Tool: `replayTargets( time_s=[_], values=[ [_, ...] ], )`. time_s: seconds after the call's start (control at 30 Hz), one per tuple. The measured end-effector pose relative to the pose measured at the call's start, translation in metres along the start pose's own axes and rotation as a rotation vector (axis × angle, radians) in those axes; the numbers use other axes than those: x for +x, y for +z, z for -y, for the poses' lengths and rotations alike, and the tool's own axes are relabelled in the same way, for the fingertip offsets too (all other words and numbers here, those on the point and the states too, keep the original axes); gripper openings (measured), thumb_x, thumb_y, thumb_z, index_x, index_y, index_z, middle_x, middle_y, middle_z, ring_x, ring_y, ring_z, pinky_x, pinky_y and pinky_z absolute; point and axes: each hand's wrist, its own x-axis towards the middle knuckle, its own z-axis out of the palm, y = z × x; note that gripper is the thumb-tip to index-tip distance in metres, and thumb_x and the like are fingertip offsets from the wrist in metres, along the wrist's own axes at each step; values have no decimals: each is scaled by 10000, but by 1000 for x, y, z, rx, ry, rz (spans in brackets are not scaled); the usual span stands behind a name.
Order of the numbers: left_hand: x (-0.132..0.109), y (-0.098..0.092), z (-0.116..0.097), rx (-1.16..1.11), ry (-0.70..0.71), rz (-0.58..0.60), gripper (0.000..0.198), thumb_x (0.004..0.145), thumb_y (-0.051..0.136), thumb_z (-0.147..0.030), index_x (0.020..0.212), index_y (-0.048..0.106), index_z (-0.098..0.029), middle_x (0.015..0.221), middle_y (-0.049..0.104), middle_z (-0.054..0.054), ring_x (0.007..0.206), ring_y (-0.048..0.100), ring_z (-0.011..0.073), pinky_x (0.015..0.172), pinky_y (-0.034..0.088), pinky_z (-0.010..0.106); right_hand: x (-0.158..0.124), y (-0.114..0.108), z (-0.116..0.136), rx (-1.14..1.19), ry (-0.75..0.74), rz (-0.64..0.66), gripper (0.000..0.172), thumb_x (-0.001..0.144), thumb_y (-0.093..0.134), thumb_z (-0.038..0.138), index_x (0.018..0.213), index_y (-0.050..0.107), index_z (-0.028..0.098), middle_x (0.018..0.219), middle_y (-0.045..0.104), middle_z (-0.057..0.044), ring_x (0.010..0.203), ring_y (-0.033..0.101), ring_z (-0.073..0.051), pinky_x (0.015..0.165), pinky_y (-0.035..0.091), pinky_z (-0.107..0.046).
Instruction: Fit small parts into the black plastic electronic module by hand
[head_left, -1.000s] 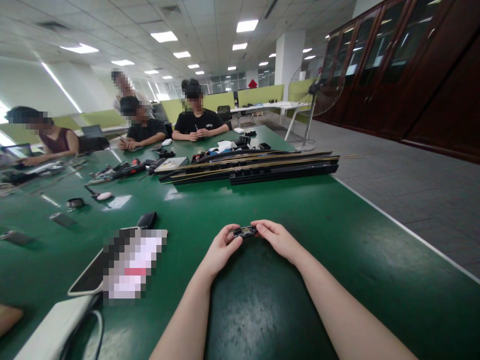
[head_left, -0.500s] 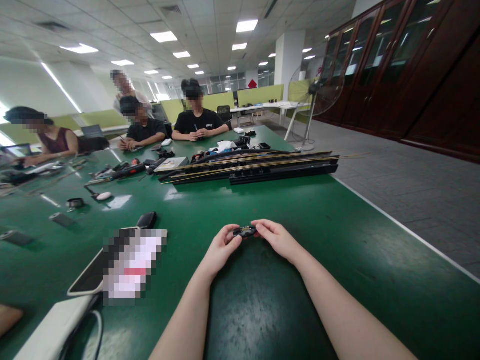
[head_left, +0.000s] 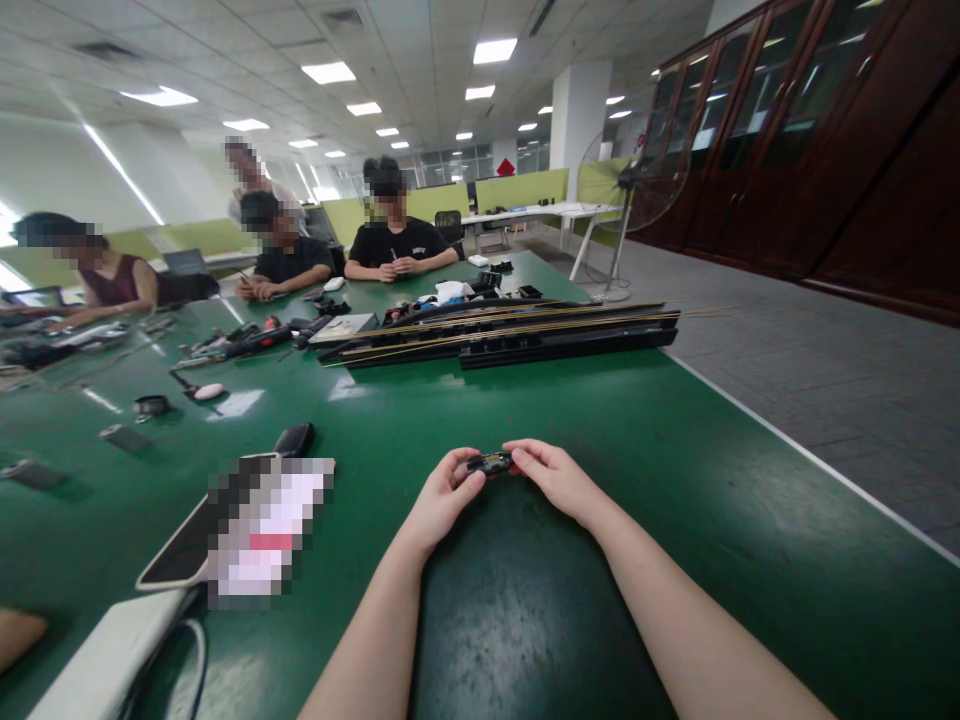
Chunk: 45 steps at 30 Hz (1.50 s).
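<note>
Green tabletop [head_left: 375, 420] beneath held black part [head_left: 491, 464]; grey floor [head_left: 825, 380]; fan [head_left: 627, 178]; brown cabinets [head_left: 757, 200]

The part [head_left: 490, 464] sits between the left hand [head_left: 448, 493] and right hand [head_left: 553, 476], over the table [head_left: 540, 410]; beyond them, strips [head_left: 570, 346] stretch across! Off left lies a tablet [head_left: 178, 545]; past the strips, a fan [head_left: 626, 178] stands on the floor [head_left: 757, 370], cabinets [head_left: 750, 150] to its right.

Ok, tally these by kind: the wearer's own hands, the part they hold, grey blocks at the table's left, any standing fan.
Left hand and right hand: 2
Small dark part, held between them: 1
Grey blocks: 2
Standing fan: 1
Total: 6
</note>
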Motion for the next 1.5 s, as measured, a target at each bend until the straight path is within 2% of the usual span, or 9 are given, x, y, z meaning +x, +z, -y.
replayTargets(
  time_s=[0.83,1.07,1.5],
  values=[
    [0,1,-1,-19,1,-14,448,679,636,-378,1040,452,-186,1032,624,65,995,559,189,880,382,303,-1,1,1,48,10,8,288,764,541,376,972,599,185,899,669,-49,855,617,-177,835,456,-351],
    [0,1,-1,-41,2,-27,442,676,642,-374,1032,457,-188,1040,624,65,999,559,193,909,367,318,-2,1,2,81,6,28,378,668,661,317,1008,586,170,967,661,-81,882,627,-195,865,464,-380],
    [-2,1,-3,-53,-13,-25,408,676,646,-352,990,445,-185,1021,628,61,979,561,180,900,361,308,-3,2,4,77,29,21,415,664,663,278,1047,568,149,978,657,-99,871,631,-196,862,467,-382]
  ],
)
